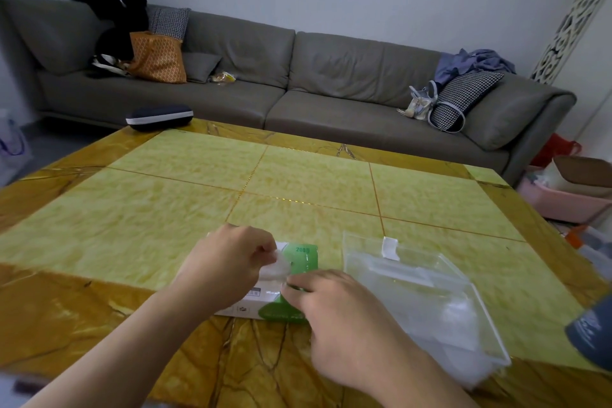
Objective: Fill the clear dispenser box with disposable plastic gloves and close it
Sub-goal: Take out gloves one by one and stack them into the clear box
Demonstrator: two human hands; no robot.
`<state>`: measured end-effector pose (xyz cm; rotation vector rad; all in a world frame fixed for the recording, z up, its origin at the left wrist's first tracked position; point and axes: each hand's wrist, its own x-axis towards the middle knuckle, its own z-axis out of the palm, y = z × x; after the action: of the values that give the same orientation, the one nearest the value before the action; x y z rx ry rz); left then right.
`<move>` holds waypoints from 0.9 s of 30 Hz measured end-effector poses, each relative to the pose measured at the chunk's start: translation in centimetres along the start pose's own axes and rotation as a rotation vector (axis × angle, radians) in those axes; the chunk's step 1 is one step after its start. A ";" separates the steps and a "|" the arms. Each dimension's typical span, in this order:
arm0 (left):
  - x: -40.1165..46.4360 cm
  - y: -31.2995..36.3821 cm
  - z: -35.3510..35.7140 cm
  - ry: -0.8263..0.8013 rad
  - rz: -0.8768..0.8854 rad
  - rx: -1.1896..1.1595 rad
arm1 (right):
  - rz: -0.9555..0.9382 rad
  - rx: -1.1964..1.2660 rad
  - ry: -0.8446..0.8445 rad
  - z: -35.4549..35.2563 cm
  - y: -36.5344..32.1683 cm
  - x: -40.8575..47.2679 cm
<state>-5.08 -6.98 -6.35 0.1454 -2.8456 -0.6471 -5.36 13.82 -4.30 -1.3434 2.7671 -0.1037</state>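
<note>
L hand (pixel 228 262) pinches glove (pixel 276 267) | R hand (pixel 334 308) on pkg (pixel 298 258) (green) | clear box (pixel 414 291) beside

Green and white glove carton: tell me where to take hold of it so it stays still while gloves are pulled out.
Hold the glove carton by its near end, from the person's own side, as the right hand does. It lies flat on the table with the opening facing up, so the left hand, pinching the gloves, needs the top kept clear.
</note>
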 end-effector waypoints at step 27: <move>-0.6 0.5 -2.3 -0.442 0.133 -0.349 | 0.125 0.089 0.269 -0.5 -0.7 0.7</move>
<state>-4.02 -7.41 -4.16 -0.2751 -3.0440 -1.2645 -5.29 12.85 -3.78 -1.2128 3.0140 -0.4249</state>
